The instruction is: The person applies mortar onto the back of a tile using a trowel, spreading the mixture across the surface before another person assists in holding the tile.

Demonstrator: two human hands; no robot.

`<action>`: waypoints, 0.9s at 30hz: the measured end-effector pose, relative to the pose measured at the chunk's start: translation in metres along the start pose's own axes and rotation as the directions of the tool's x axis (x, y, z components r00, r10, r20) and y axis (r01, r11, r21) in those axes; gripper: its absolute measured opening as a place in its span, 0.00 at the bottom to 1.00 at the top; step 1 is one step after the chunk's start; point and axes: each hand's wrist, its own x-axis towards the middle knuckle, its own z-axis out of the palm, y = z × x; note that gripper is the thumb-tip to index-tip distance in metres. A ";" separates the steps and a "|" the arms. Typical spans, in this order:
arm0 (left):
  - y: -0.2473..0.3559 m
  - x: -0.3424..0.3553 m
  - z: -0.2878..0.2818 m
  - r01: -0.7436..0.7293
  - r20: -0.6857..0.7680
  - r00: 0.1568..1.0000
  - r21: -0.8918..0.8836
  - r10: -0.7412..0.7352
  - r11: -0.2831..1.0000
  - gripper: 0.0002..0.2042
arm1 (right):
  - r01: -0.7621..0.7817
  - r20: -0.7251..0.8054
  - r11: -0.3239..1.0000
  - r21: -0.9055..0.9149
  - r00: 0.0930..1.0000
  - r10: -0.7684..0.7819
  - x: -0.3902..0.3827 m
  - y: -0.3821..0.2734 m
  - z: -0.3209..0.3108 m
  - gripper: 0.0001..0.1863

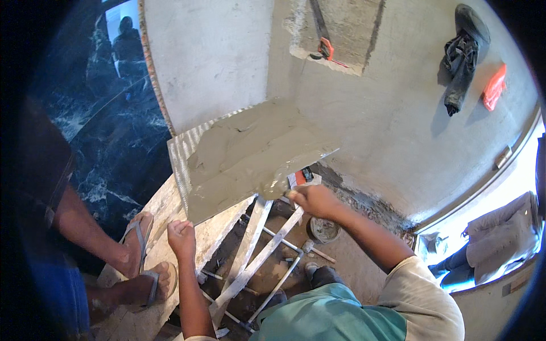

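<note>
A large square tile with a ribbed back slants in front of me, thickly spread with wet grey mortar. My right hand is closed at its near right edge, on what looks like the handle of a trowel; mortar smothers the blade. My left hand makes a fist right by the tile's near corner. Whether it grips the corner or something small cannot be seen. What bears the tile underneath is hidden.
Another person's sandalled feet stand on a wooden board at left. Wooden slats, white pipes and a bucket lie below. A handsaw rests in a wall recess; dark clothing hangs on the wall.
</note>
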 end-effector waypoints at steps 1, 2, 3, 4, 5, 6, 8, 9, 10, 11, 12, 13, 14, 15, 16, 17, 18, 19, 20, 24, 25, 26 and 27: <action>0.004 -0.001 0.000 0.043 -0.003 0.999 -0.016 -0.043 0.999 0.19 | -0.066 -0.023 0.997 -0.025 0.998 0.066 -0.002 0.016 -0.009 0.23; 0.008 -0.002 0.001 0.087 -0.005 0.996 -0.034 -0.087 0.996 0.19 | -0.134 -0.047 0.990 -0.051 0.990 0.132 -0.003 0.032 -0.020 0.23; 0.011 -0.003 0.002 0.079 -0.007 0.997 -0.028 -0.079 0.996 0.18 | -0.199 -0.071 0.977 -0.076 0.978 0.194 -0.003 0.050 -0.031 0.23; 0.016 -0.004 0.006 0.071 -0.005 0.997 -0.021 -0.071 0.997 0.18 | -0.233 -0.116 0.971 -0.043 0.967 0.227 -0.003 0.074 -0.040 0.24; 0.018 -0.006 0.010 0.064 -0.005 0.998 -0.013 -0.064 0.998 0.17 | -0.264 -0.158 0.964 -0.008 0.953 0.260 -0.002 0.098 -0.047 0.24; 0.013 -0.004 0.006 0.067 -0.002 0.998 -0.022 -0.067 0.998 0.18 | -0.297 -0.162 0.955 0.016 0.942 0.296 0.003 0.116 -0.053 0.25; 0.005 -0.001 -0.001 0.130 -0.006 0.991 -0.109 -0.132 0.985 0.19 | -0.364 -0.165 0.929 0.063 0.914 0.370 0.009 0.144 -0.063 0.26; 0.001 0.001 0.000 0.163 -0.005 0.986 -0.150 -0.166 0.975 0.19 | -0.379 -0.157 0.916 0.129 0.905 0.396 0.005 0.154 -0.063 0.25; 0.008 0.000 0.004 0.181 -0.027 0.982 -0.107 -0.185 0.978 0.20 | -0.394 -0.148 0.898 0.196 0.893 0.424 -0.005 0.157 -0.062 0.24; 0.011 0.000 0.004 0.177 -0.029 0.983 -0.117 -0.182 0.977 0.21 | -0.407 -0.135 0.874 0.265 0.882 0.452 -0.017 0.162 -0.058 0.24; 0.011 0.000 0.006 0.173 -0.029 0.984 -0.129 -0.178 0.977 0.21 | -0.332 -0.248 0.917 0.221 0.890 0.382 -0.037 0.173 -0.050 0.23; 0.012 0.000 0.007 0.165 -0.026 0.985 -0.144 -0.170 0.976 0.21 | -0.319 -0.299 0.918 0.238 0.875 0.381 -0.062 0.174 -0.045 0.23; 0.006 0.002 0.005 0.148 -0.048 0.986 -0.150 -0.157 0.978 0.21 | -0.310 -0.344 0.916 0.255 0.856 0.385 -0.088 0.173 -0.039 0.23; 0.005 0.002 0.002 0.150 -0.057 0.985 -0.160 -0.160 0.976 0.21 | -0.335 -0.348 0.886 0.320 0.829 0.439 -0.112 0.175 -0.026 0.23; 0.010 0.000 0.003 0.157 -0.055 0.984 -0.173 -0.169 0.972 0.21 | -0.367 -0.352 0.850 0.379 0.792 0.499 -0.132 0.178 -0.020 0.24; 0.007 -0.004 0.003 0.174 -0.046 0.982 -0.173 -0.185 0.969 0.21 | -0.499 -0.210 0.743 0.446 0.749 0.629 -0.143 0.184 -0.015 0.24; 0.000 -0.004 0.000 0.167 -0.079 0.979 -0.201 -0.186 0.965 0.21 | -0.620 -0.056 0.612 0.491 0.679 0.732 -0.151 0.189 -0.012 0.25; -0.009 -0.003 -0.009 0.159 -0.106 0.977 -0.231 -0.187 0.960 0.21 | -0.725 0.097 0.462 0.511 0.582 0.807 -0.161 0.197 -0.007 0.26; -0.016 0.000 -0.019 0.166 -0.079 0.980 -0.194 -0.184 0.967 0.22 | -0.778 0.154 0.428 0.459 0.545 0.824 -0.170 0.219 0.006 0.27; -0.013 0.009 -0.042 0.169 -0.012 0.986 0.078 -0.169 0.982 0.21 | -0.882 0.262 0.419 0.216 0.465 0.845 -0.183 0.343 0.093 0.28; -0.004 0.015 -0.044 0.248 -0.096 0.967 0.170 -0.234 0.954 0.20 | -0.883 0.272 0.447 0.145 0.470 0.840 -0.179 0.370 0.119 0.28; 0.001 0.018 -0.031 0.288 -0.146 0.955 0.244 -0.259 0.926 0.20 | -0.872 0.324 0.489 0.036 0.473 0.819 -0.171 0.398 0.142 0.25; 0.003 0.022 -0.006 0.296 -0.147 0.954 0.303 -0.263 0.906 0.20 | -0.844 0.377 0.532 -0.069 0.471 0.797 -0.159 0.428 0.162 0.23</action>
